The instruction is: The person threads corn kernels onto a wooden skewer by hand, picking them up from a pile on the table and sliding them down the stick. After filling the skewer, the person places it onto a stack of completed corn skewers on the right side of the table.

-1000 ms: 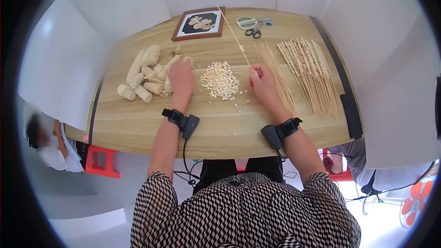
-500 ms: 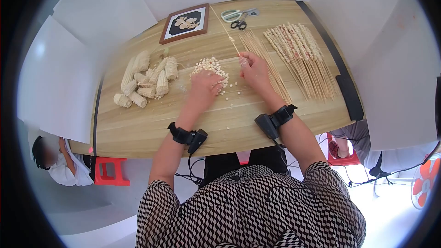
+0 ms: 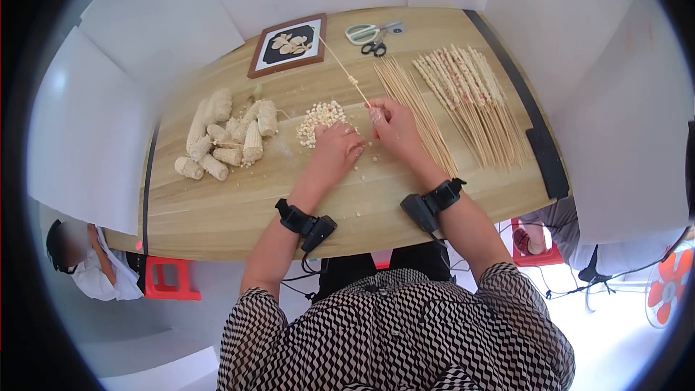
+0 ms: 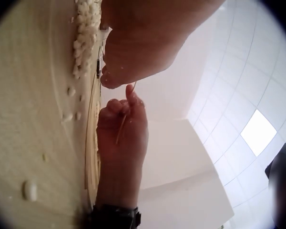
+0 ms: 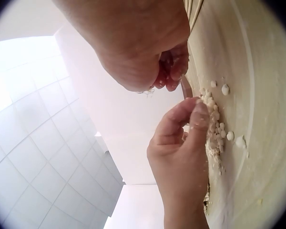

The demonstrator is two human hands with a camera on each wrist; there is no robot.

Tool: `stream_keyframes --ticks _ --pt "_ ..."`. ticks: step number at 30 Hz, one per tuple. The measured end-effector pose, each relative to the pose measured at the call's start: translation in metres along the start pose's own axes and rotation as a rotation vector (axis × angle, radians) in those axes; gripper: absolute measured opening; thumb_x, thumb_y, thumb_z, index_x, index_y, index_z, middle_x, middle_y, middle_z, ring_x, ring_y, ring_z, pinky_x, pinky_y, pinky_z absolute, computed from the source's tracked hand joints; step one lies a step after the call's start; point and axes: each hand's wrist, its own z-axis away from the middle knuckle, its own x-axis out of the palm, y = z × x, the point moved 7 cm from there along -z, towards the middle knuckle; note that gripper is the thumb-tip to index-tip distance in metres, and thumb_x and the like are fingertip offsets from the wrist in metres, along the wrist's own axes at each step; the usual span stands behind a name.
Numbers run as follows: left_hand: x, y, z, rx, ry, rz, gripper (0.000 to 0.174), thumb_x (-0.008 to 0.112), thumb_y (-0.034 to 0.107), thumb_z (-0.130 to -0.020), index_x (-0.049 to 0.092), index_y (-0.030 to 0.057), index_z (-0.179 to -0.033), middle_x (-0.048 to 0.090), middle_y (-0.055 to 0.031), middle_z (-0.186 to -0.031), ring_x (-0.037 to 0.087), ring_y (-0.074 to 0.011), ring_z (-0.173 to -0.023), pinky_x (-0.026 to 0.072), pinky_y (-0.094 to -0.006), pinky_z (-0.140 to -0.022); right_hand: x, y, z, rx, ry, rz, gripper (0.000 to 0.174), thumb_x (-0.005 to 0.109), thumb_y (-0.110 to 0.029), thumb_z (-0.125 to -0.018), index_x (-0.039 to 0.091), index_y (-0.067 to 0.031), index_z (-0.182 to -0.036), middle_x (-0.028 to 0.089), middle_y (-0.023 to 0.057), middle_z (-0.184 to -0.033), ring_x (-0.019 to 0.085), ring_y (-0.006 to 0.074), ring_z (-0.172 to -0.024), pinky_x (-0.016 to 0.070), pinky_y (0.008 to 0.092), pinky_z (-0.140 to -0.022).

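as right fingers [image 3: 382,108] pinch, skewer [image 3: 335,56] between them

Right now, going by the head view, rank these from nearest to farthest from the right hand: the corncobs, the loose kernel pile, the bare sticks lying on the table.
From the right hand:
1. Bare sticks: right beside it, on its right.
2. Kernel pile: to its left, by the left hand.
3. Corncobs: left, beyond the pile.
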Motion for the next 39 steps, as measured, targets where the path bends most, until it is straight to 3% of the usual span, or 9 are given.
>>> stream_keyframes --ticks 2,3,5,6,8,12,18,34,39 --pt "-0.011 -0.022 0.004 -0.114 0.235 0.27 0.008 0.064 0.004 -0.077 0.067 0.0075 -0.084 0.063 -0.0034 -0.085 0.059 -0.0174 -0.083 0.0393 -0.0344 -0.077 0.006 0.005 0.001 0.048 -0.044 -0.072 0.014 0.058 -0.009 -0.087 0.063 -0.0009 -0.097 0.058 0.0027 -0.062 0.053 0.0074 -0.051 0.0415 0.0246 -0.048" --pt "-0.018 -0.028 0.004 -0.123 0.254 0.266 0.008 0.064 0.004 -0.077 0.067 0.0075 -0.084 0.063 -0.0034 -0.085 0.059 -0.0174 -0.083 0.0393 -0.0344 -0.077 0.008 0.004 0.002 0.037 -0.062 -0.066 0.014 0.058 -0.009 -0.087 0.063 -0.0009 -0.097 0.058 0.0027 -0.062 0.053 0.0074 -0.051 0.0415 0.0246 -0.048" --pt "-0.024 -0.079 0.026 -0.611 0.487 0.898 0.009 0.062 0.0 -0.081 0.065 0.0024 -0.089 0.066 -0.0044 -0.09 0.061 -0.0114 -0.078 0.0457 -0.0257 -0.071 0.013 -0.004 0.005 -0.068 -0.073 0.017 0.012 0.058 -0.008 -0.086 0.063 -0.0016 -0.095 0.055 0.0 -0.064 0.048 0.0049 -0.055 0.0399 0.0221 -0.051" --pt "-0.03 -0.09 0.03 -0.62 0.518 0.897 0.009 0.062 0.0 -0.081 0.065 0.0024 -0.089 0.066 -0.0044 -0.09 0.061 -0.0114 -0.078 0.0457 -0.0257 -0.071 0.017 -0.007 0.008 -0.08 -0.101 0.023 0.012 0.058 -0.008 -0.086 0.063 -0.0016 -0.095 0.055 0.0 -0.064 0.048 0.0049 -0.055 0.0399 0.0221 -0.051" --pt "-0.047 -0.122 0.045 -0.637 0.807 1.103 0.01 0.062 0.0 -0.084 0.063 -0.0022 -0.093 0.066 -0.0053 -0.089 0.06 -0.0075 -0.073 0.0468 -0.0186 -0.066 0.029 -0.019 0.016 -0.091 -0.232 0.031 0.016 0.059 -0.007 -0.085 0.063 -0.0028 -0.1 0.051 -0.0024 -0.064 0.044 0.0038 -0.058 0.0382 0.0206 -0.053" --pt "-0.058 -0.154 0.061 -0.654 0.941 1.323 0.016 0.057 -0.001 -0.087 0.058 -0.0052 -0.102 0.065 -0.0123 -0.096 0.06 -0.0125 -0.083 0.0462 -0.0203 -0.067 0.042 -0.036 0.028 -0.093 -0.406 0.06 0.024 0.059 -0.006 -0.085 0.064 -0.0048 -0.108 0.049 -0.0037 -0.065 0.042 0.0036 -0.057 0.0374 0.0203 -0.052" --pt "-0.065 -0.18 0.078 -0.604 1.099 1.391 0.02 0.059 0.0 -0.086 0.057 -0.0047 -0.105 0.066 -0.0139 -0.097 0.06 -0.0115 -0.078 0.0413 -0.0196 -0.057 0.05 -0.039 0.036 -0.026 -0.544 0.073 0.03 0.056 -0.003 -0.087 0.062 -0.0058 -0.116 0.051 -0.0033 -0.069 0.043 0.0038 -0.06 0.0383 0.0204 -0.054" --pt "-0.073 -0.181 0.084 -0.613 1.181 1.368 0.019 0.058 -0.001 -0.086 0.057 -0.004 -0.105 0.066 -0.0129 -0.098 0.061 -0.0114 -0.079 0.0433 -0.019 -0.061 0.05 -0.037 0.037 -0.037 -0.548 0.102 0.029 0.057 -0.004 -0.088 0.063 -0.0073 -0.116 0.054 -0.004 -0.074 0.042 0.0035 -0.062 0.0378 0.0199 -0.056" --pt "-0.079 -0.177 0.083 -0.628 1.129 1.139 0.018 0.057 0.0 -0.088 0.057 -0.0048 -0.106 0.066 -0.0137 -0.098 0.062 -0.0129 -0.08 0.0468 -0.0204 -0.067 0.047 -0.036 0.035 -0.036 -0.543 0.088 0.029 0.057 -0.005 -0.088 0.063 -0.0072 -0.116 0.053 -0.0041 -0.073 0.041 0.0035 -0.063 0.0378 0.0202 -0.056"
